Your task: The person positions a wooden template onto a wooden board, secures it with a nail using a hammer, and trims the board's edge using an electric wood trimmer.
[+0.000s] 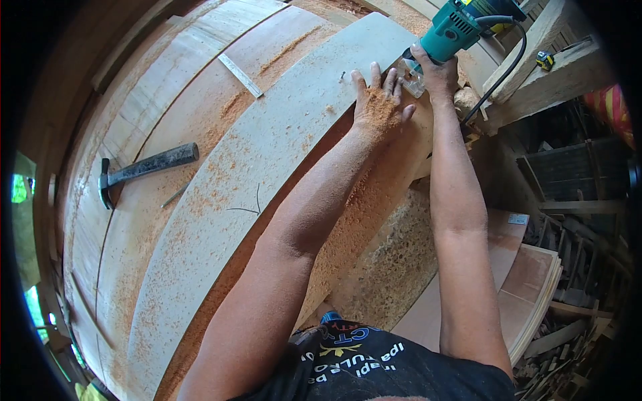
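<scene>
My right hand (438, 73) is wrapped round a teal trim router (449, 32) with a clear base, at the top right of the head view. The router stands at the far end of a long curved pale board (267, 127). Close beside it, my left hand (380, 110) lies with fingers spread on the board's edge, its back coated in orange sawdust. Under that edge runs a sawdust-covered wooden panel (384, 194). The router's bit is hidden from view.
A claw hammer (152, 164) and a flat metal-looking strip (241, 75) lie on the wooden surface to the left. The black cord (509, 77) loops down by a timber beam carrying a tape measure (545, 61). Stacked plywood (531, 274) and scrap wood (562, 364) are at lower right.
</scene>
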Demonstrator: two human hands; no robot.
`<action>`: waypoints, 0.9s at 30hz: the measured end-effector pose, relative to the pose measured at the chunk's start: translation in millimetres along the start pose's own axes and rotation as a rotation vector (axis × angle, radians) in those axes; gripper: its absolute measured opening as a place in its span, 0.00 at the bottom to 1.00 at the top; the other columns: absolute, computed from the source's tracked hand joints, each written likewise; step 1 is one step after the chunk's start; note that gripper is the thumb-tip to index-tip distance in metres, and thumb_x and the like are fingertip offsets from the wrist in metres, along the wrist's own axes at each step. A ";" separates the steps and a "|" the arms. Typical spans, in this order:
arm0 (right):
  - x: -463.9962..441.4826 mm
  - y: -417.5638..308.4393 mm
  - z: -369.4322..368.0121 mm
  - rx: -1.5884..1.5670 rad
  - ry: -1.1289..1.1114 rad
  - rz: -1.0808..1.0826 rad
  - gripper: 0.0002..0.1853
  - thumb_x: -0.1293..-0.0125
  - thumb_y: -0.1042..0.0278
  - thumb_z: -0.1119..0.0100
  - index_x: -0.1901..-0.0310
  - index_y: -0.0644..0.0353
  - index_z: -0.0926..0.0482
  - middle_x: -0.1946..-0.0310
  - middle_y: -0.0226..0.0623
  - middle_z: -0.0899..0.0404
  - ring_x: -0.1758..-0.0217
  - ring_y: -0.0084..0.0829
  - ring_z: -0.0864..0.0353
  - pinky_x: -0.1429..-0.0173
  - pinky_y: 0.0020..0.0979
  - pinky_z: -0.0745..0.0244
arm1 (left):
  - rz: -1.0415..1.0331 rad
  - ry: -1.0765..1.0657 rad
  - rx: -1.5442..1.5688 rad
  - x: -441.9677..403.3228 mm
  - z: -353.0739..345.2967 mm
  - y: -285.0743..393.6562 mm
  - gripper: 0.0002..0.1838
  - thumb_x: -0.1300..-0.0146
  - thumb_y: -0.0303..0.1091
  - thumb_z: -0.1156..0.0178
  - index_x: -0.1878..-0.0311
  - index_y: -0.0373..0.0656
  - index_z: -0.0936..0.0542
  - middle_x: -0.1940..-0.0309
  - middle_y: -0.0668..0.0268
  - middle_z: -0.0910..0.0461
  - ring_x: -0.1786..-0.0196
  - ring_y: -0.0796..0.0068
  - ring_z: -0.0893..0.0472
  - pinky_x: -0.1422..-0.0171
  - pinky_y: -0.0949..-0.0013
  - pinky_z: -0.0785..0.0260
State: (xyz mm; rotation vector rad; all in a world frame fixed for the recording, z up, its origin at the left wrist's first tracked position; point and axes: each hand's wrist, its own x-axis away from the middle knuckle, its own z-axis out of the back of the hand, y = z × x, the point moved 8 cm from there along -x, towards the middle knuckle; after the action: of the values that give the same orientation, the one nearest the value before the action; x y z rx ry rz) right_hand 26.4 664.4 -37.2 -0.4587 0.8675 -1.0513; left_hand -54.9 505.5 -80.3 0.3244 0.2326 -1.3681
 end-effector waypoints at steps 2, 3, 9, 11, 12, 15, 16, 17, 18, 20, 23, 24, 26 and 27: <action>-0.4 -0.6 1.0 0.004 -0.009 -0.012 0.50 0.54 0.27 0.28 0.41 0.62 0.29 0.50 0.45 0.17 0.45 0.45 0.17 0.38 0.48 0.25 | -0.003 0.020 -0.012 -1.6 -3.3 0.1 0.41 0.27 0.67 0.62 0.24 0.46 0.34 0.20 0.65 0.42 0.19 0.46 0.50 0.27 0.19 0.63; -2.3 2.5 -0.2 0.004 -0.011 -0.010 0.50 0.54 0.27 0.28 0.41 0.62 0.29 0.50 0.45 0.17 0.45 0.45 0.17 0.38 0.48 0.25 | -0.005 0.031 -0.018 -2.5 -2.4 0.1 0.41 0.28 0.68 0.62 0.24 0.46 0.34 0.20 0.66 0.42 0.19 0.45 0.51 0.27 0.19 0.64; -11.2 15.7 -6.0 0.026 -0.004 -0.003 0.50 0.54 0.26 0.29 0.42 0.62 0.29 0.51 0.45 0.17 0.45 0.45 0.16 0.38 0.48 0.25 | 0.002 -0.013 -0.012 -7.0 -4.1 0.6 0.42 0.28 0.68 0.63 0.23 0.46 0.35 0.20 0.66 0.43 0.19 0.45 0.51 0.27 0.18 0.64; -11.8 15.1 -5.4 0.026 0.002 0.007 0.50 0.54 0.25 0.30 0.42 0.62 0.28 0.51 0.45 0.17 0.46 0.45 0.16 0.38 0.48 0.25 | 0.000 -0.005 -0.033 -7.3 -4.2 1.4 0.42 0.28 0.68 0.63 0.23 0.47 0.35 0.20 0.66 0.43 0.19 0.45 0.51 0.28 0.18 0.64; -10.6 11.7 -3.7 0.029 0.013 0.006 0.50 0.54 0.25 0.30 0.42 0.62 0.28 0.51 0.45 0.17 0.46 0.46 0.16 0.38 0.48 0.25 | 0.000 -0.001 -0.044 -7.8 -5.5 1.7 0.42 0.28 0.68 0.63 0.23 0.47 0.35 0.20 0.67 0.43 0.19 0.45 0.51 0.28 0.18 0.64; -8.3 4.2 1.3 0.036 0.038 0.006 0.49 0.54 0.25 0.29 0.43 0.62 0.28 0.52 0.46 0.16 0.46 0.46 0.16 0.39 0.48 0.25 | -0.003 0.010 -0.025 -11.3 -5.2 1.8 0.42 0.29 0.69 0.62 0.23 0.47 0.35 0.20 0.67 0.43 0.19 0.45 0.50 0.28 0.17 0.63; -7.7 3.3 1.9 0.040 0.035 0.007 0.49 0.54 0.26 0.29 0.43 0.62 0.28 0.51 0.46 0.16 0.46 0.47 0.16 0.39 0.48 0.25 | -0.002 -0.002 -0.016 -11.2 -3.6 1.7 0.41 0.28 0.68 0.62 0.23 0.47 0.36 0.20 0.67 0.43 0.19 0.46 0.50 0.28 0.18 0.63; -6.9 2.7 2.5 0.044 0.031 0.007 0.49 0.54 0.26 0.29 0.43 0.62 0.28 0.51 0.46 0.16 0.46 0.47 0.16 0.39 0.48 0.24 | 0.000 -0.015 -0.007 -10.5 -2.3 1.5 0.41 0.27 0.67 0.62 0.23 0.46 0.36 0.20 0.67 0.43 0.19 0.48 0.50 0.27 0.20 0.62; -5.4 2.6 3.4 0.042 0.032 0.001 0.49 0.54 0.26 0.29 0.43 0.62 0.28 0.51 0.46 0.16 0.46 0.46 0.16 0.39 0.48 0.24 | 0.000 -0.029 0.001 -9.0 -1.3 1.6 0.40 0.27 0.66 0.61 0.23 0.46 0.37 0.20 0.67 0.43 0.19 0.49 0.50 0.26 0.21 0.62; -3.9 0.0 4.1 0.030 0.037 -0.008 0.48 0.54 0.27 0.29 0.43 0.63 0.28 0.51 0.46 0.16 0.46 0.46 0.16 0.40 0.47 0.24 | -0.001 -0.017 0.014 -8.1 -1.0 1.3 0.41 0.27 0.66 0.60 0.23 0.45 0.38 0.20 0.65 0.43 0.18 0.49 0.50 0.26 0.21 0.62; 1.6 -4.3 10.7 -0.040 0.085 -0.014 0.47 0.53 0.28 0.28 0.44 0.63 0.27 0.51 0.46 0.16 0.46 0.44 0.15 0.39 0.45 0.24 | 0.004 -0.004 0.033 -8.3 5.2 0.3 0.41 0.27 0.65 0.58 0.23 0.43 0.39 0.20 0.62 0.44 0.18 0.49 0.50 0.25 0.22 0.62; -1.6 -1.3 12.4 -0.117 0.116 0.017 0.47 0.53 0.28 0.28 0.44 0.63 0.27 0.51 0.46 0.16 0.46 0.44 0.15 0.39 0.45 0.24 | 0.003 -0.004 0.040 -8.6 8.0 0.4 0.42 0.27 0.65 0.58 0.23 0.42 0.39 0.20 0.60 0.44 0.18 0.49 0.49 0.25 0.23 0.62; -4.0 13.8 15.4 -0.270 0.178 0.070 0.48 0.54 0.27 0.28 0.44 0.62 0.27 0.51 0.47 0.16 0.46 0.44 0.16 0.38 0.43 0.24 | 0.009 0.034 0.060 -9.0 13.5 0.0 0.42 0.28 0.65 0.56 0.23 0.41 0.38 0.20 0.58 0.44 0.19 0.48 0.49 0.25 0.23 0.62; -6.1 25.5 21.5 -0.311 0.217 0.135 0.43 0.50 0.33 0.25 0.44 0.61 0.27 0.52 0.44 0.16 0.48 0.39 0.15 0.40 0.39 0.23 | 0.012 0.046 0.075 -7.4 14.3 1.2 0.42 0.28 0.65 0.56 0.24 0.40 0.38 0.20 0.56 0.44 0.19 0.48 0.49 0.24 0.24 0.62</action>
State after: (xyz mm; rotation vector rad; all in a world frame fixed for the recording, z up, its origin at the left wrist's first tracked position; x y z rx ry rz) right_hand 56.5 679.8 -39.8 -0.5440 1.2475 -0.8540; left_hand -55.4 507.4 -64.2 0.4200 0.2177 -1.3608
